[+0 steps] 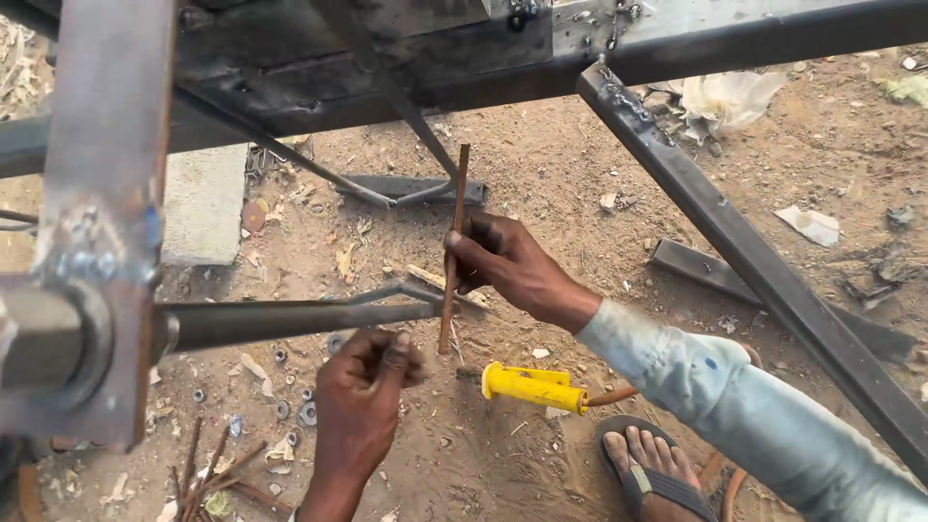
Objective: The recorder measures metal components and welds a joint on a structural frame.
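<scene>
The welded steel frame [735, 261] fills the far and right of the view; its top is cut off by the upper edge, and one diagonal bar runs from far centre to the near right corner. At the left, a flat steel plate [101, 193] carries a bolted shaft end, blurred and partly out of view. A horizontal steel tube [290, 322] extends rightward from that plate, long axis left to right, its right end hidden behind the hands.

The right hand [507, 261], on a light-sleeved arm entering from the near right, is closed around a thin rusty rod [452, 251]. The rod stands nearly upright, slightly tilted, long axis far to near, crossing the tube's right end. The left hand [367, 382] reaches up from the near edge, fingers curled under the tube end; what it grips cannot be made out.

A yellow tool handle [532, 387] lies on the dirt ground [541, 164], beside a sandalled foot [648, 464]. Washers [307, 414] are scattered near left.
</scene>
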